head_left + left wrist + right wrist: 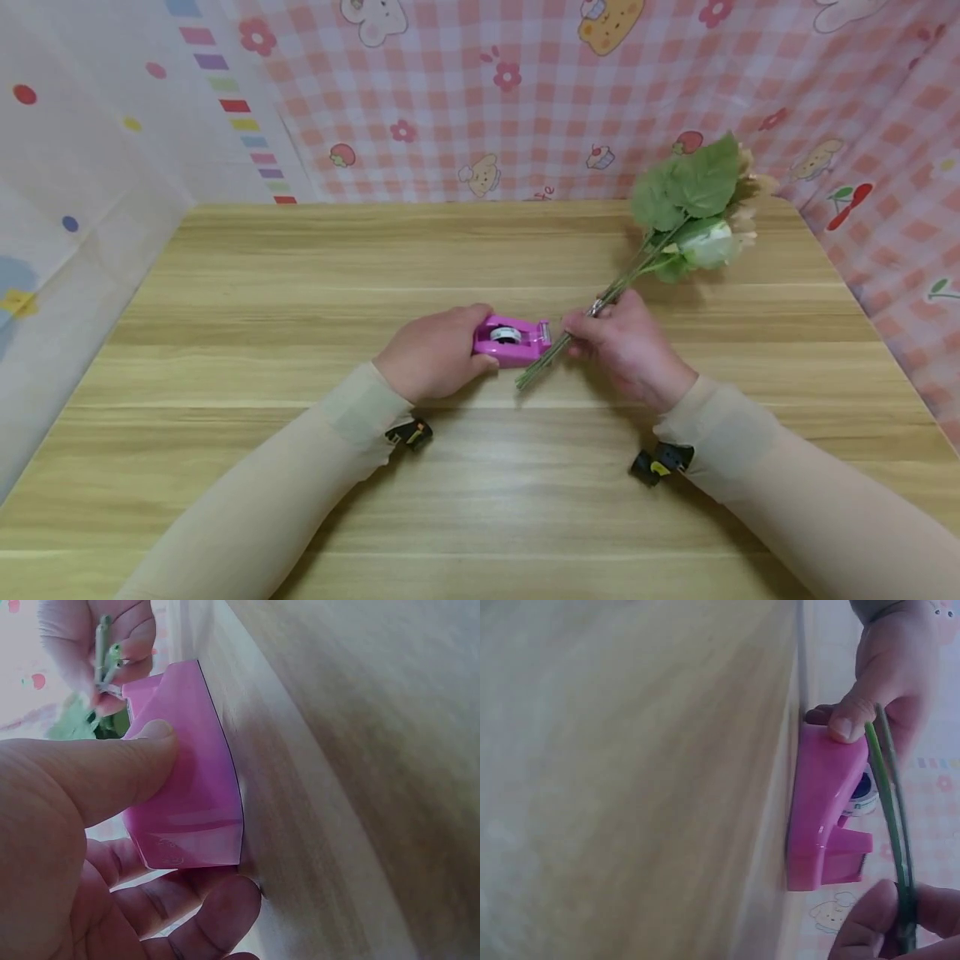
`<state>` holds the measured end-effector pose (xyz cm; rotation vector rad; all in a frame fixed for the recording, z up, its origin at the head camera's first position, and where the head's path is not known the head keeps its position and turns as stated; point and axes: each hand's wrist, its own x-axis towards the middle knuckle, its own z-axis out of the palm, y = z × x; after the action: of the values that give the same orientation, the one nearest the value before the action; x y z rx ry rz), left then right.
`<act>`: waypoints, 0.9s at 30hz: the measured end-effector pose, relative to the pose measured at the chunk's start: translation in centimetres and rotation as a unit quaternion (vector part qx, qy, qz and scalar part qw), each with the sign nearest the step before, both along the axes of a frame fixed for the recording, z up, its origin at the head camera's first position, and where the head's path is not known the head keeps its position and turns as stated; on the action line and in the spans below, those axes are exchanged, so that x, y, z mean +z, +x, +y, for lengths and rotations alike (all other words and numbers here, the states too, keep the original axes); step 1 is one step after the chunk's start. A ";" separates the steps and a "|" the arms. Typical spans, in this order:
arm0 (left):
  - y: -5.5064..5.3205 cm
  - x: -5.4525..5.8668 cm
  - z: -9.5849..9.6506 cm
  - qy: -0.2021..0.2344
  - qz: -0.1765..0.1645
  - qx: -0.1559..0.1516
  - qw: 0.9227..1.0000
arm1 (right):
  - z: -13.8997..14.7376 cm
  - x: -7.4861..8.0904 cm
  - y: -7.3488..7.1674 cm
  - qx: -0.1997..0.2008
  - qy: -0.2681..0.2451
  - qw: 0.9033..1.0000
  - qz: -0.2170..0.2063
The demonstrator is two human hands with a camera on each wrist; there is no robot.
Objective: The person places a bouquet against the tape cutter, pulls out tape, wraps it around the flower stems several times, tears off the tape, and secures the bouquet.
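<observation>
A pink tape dispenser (513,353) with a white roll of tape (506,335) in it stands on the wooden table, its toothed cutter end facing right. My left hand (438,350) grips its rear end, thumb on the near side, as the left wrist view also shows. My right hand (630,346) pinches a bunch of green stems (626,282) between thumb and fingers. A strip of clear, shiny tape (596,307) shows on the stems at the fingers. Leaves (705,179) and a pale flower (705,243) spread at the far right end. The cut stem ends overlap the dispenser's cutter end.
The wooden table (247,292) reaches back to a pink checked cloth (450,100) hung behind it. A white cloth with coloured dots (82,150) hangs on the left. Small black cameras (411,433) sit at both wrists.
</observation>
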<state>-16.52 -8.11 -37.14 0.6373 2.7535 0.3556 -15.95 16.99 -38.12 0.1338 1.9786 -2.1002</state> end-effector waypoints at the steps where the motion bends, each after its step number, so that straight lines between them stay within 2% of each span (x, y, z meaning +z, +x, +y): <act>1: 0.0 0.0 0.0 0.000 0.000 0.001 1.000 | 0.0 0.2 0.1 -0.007 0.010 1.000 0.012; 4: 0.0 0.0 0.0 0.001 0.001 0.001 1.000 | -0.2 0.7 0.3 -0.025 0.037 0.998 0.032; 7: 0.1 0.1 0.0 0.004 0.002 0.001 1.000 | -0.3 1.1 0.5 -0.039 0.039 0.998 0.039; 16: 0.1 0.1 0.0 0.007 0.002 -0.001 1.000 | -0.6 1.5 0.6 -0.060 -0.012 0.994 0.086; 19: 0.0 0.1 0.0 0.008 0.001 0.000 1.000 | -0.6 1.6 0.7 -0.068 -0.023 0.994 0.088; 23: 0.0 0.1 0.0 0.008 0.001 0.000 1.000 | -0.6 1.7 0.8 -0.057 -0.048 0.994 0.081; 27: 0.0 0.1 0.0 0.009 0.002 -0.001 1.000 | -0.6 1.6 0.8 -0.049 -0.047 0.994 0.079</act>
<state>-16.48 -8.16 -37.07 0.6452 2.7556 0.3787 -15.13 16.37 -36.49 0.0489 1.9915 -2.3294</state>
